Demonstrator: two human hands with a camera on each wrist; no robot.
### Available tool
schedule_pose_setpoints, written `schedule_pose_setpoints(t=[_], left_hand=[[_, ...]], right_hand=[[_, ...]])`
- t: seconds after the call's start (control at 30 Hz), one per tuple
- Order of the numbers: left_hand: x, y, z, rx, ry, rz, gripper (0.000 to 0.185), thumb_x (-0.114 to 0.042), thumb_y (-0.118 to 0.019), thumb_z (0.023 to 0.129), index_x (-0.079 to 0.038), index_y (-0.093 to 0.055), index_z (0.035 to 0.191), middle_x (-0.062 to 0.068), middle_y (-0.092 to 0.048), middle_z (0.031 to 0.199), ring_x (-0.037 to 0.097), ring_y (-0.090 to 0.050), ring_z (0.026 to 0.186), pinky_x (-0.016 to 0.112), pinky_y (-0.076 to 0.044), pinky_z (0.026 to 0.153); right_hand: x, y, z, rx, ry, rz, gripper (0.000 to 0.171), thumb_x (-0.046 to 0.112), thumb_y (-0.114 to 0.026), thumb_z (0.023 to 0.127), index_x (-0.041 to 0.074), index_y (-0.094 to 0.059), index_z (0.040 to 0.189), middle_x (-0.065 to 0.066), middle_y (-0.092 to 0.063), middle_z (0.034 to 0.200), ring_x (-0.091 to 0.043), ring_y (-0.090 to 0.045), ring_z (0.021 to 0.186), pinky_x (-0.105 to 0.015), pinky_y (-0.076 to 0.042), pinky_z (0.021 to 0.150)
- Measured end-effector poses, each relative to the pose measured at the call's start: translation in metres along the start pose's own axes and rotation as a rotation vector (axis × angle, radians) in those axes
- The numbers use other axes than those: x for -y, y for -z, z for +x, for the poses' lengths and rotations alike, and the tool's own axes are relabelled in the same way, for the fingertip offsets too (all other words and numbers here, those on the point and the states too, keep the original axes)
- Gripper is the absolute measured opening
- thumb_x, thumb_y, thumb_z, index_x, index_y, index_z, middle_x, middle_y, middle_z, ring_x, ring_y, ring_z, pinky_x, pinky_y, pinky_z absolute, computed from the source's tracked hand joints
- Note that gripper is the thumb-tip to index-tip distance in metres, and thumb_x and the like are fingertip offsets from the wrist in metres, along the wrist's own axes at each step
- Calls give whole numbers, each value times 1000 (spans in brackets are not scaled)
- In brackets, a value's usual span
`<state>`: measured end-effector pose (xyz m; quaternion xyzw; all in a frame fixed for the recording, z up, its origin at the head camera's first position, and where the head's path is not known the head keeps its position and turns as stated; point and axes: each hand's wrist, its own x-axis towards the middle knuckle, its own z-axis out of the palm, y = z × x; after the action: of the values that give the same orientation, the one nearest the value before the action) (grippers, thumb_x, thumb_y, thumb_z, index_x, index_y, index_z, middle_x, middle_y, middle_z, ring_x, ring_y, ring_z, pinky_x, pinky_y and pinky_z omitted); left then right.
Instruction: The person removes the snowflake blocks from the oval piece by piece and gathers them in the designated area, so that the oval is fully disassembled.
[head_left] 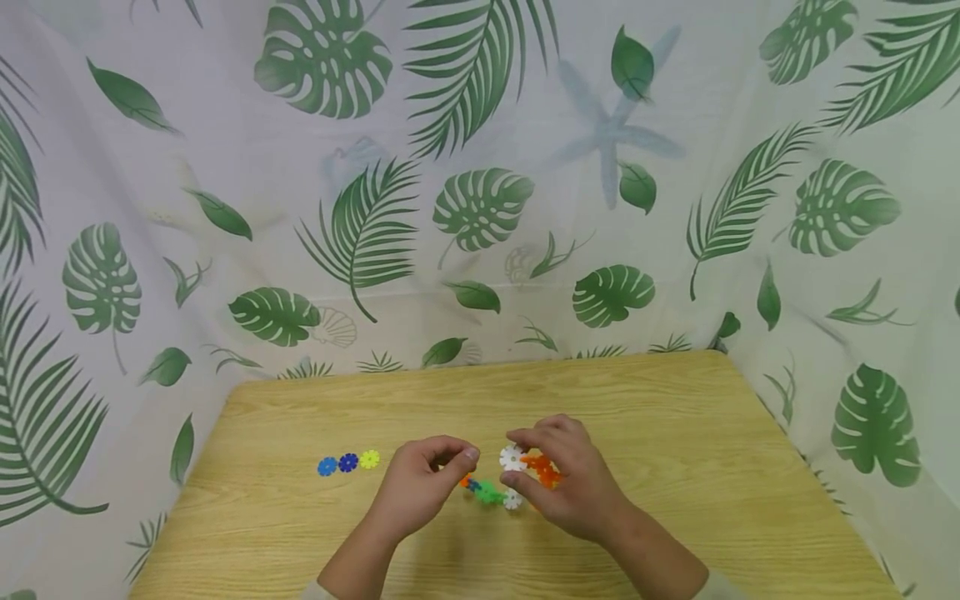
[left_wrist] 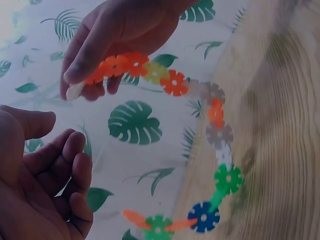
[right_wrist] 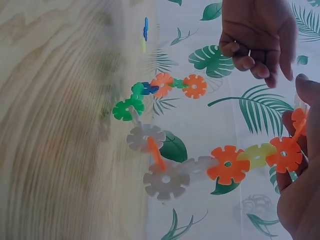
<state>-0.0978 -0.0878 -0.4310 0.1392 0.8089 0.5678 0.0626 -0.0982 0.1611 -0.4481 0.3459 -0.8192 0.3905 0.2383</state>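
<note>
The right hand [head_left: 558, 475] pinches one end of a chain of snowflake discs [right_wrist: 200, 165] between thumb and fingers, an orange and a white disc showing at its fingertips, so that the rest curves away toward the other hand, apparently just above the table [head_left: 675, 400]. The left hand [head_left: 427, 479] sits just to its left with fingers curled inward and thumb near the fingertips; the left wrist view shows its palm holding nothing, and the chain's far end hangs close to it but apart. The hands face each other, probably so that the free end can be brought round.

Further left on the table lie three loose discs [head_left: 347, 462], two blue and one yellow, in a short row.

From the head view the hands cover most of the chain. The leaf-print curtain [head_left: 480, 208] closes off everything behind.
</note>
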Motion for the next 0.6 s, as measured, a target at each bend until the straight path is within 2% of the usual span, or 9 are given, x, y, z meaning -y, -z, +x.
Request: schedule_pose_setpoints(t=[0.2,0.33,0.47,0.6], left_hand=[[-9,-14,5,77,-4,-68,27,-37,-66,103,-14,-80,103,0,-75,95,19,-66,88,33,-55,73],[-12,-18,4,84,4,-106,27,-36,-67,102,-12,-80,98,-1,-75,92,17,-66,87,34,-54,77],[-13,-19,3,71,21,-122,28,-34,-68,102,-10,-79,95,1,-74,89,17,-65,86,35,-54,78],[-13,-18,2,46,32,-126,28,-34,-69,101,-9,-79,93,3,-73,88,19,-66,88,40,-54,82]], right_hand=[[2,-4,2,-15,57,2,39,31,-86,88,14,-73,120,9,-70,105,-17,-53,106,-39,-43,93],[4,-6,3,-8,67,-2,37,32,-86,88,14,-73,117,10,-68,104,-17,-52,105,-38,-42,92],[7,-6,0,18,20,8,42,35,-86,87,18,-70,122,11,-67,107,-15,-52,107,-38,-43,93],[6,-7,-3,2,0,27,46,32,-86,87,19,-66,126,7,-68,113,-16,-56,109,-42,-42,96]])
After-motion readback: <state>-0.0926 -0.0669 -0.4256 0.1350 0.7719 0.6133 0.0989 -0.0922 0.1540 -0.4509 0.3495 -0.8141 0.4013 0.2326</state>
